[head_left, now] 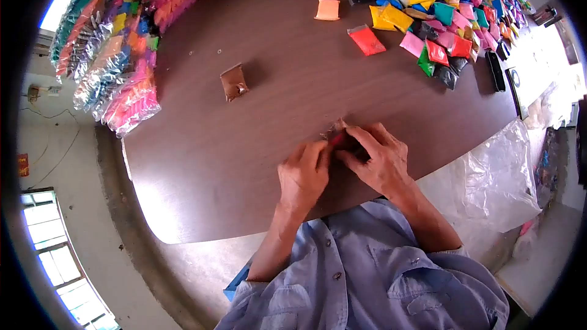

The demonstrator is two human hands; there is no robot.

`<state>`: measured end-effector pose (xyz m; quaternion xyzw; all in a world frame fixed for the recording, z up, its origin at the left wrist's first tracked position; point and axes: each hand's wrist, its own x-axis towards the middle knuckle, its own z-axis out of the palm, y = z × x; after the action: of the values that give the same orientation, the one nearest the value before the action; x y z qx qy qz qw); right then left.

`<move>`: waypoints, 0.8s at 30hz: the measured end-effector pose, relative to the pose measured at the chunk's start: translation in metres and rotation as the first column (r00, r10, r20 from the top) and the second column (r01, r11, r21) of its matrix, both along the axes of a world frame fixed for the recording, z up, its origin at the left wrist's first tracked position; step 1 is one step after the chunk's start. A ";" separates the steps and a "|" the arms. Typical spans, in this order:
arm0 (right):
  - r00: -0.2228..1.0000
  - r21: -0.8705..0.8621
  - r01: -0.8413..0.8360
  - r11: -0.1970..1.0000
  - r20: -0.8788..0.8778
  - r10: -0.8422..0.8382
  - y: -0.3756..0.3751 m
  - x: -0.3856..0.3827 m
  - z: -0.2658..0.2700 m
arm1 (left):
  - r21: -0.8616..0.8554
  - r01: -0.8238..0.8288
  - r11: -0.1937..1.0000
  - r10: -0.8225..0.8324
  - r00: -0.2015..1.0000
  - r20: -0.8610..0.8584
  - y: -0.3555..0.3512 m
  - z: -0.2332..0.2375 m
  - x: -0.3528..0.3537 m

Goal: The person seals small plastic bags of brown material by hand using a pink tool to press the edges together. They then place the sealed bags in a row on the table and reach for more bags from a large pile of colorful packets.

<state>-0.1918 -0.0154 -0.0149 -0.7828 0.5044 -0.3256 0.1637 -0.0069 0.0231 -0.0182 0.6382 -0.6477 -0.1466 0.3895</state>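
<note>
Near the table's front edge, my left hand (302, 171) and my right hand (380, 157) meet over a small clear plastic packet (335, 129). Fingers of both hands are closed on it, the left at its near left side and the right from above and the right. Something dark with a touch of pink shows between the fingertips; the rest is covered by my fingers. A brown packet (234, 82) lies alone to the left, beyond my left hand. Farther off are a peach packet (327, 10) and a red packet (366, 40).
Many coloured packets (443, 15) are heaped at the far right of the brown table (202, 159). Clear-wrapped bundles of packets (116, 73) line the far left. A black object (494, 71) lies by the right edge, and a clear plastic bag (498, 177) sits beyond it.
</note>
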 end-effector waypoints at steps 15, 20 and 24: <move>0.997 -0.069 -0.020 0.997 0.075 0.025 -0.002 0.000 -0.003 | 0.009 0.080 0.997 -0.081 0.993 0.091 -0.019 0.015 0.000; 0.996 -0.074 -0.038 0.997 0.080 0.044 -0.003 0.001 -0.002 | 0.017 0.025 1.000 -0.026 0.999 0.046 -0.047 0.008 0.021; 0.998 -0.052 -0.022 0.998 0.055 0.025 0.000 -0.001 -0.007 | 0.067 0.046 0.997 -0.042 0.997 -0.061 -0.033 0.029 0.009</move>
<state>-0.1929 -0.0150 -0.0218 -0.7832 0.4820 -0.3582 0.1613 0.0022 -0.0097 0.0110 0.6321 -0.6445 -0.1962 0.3830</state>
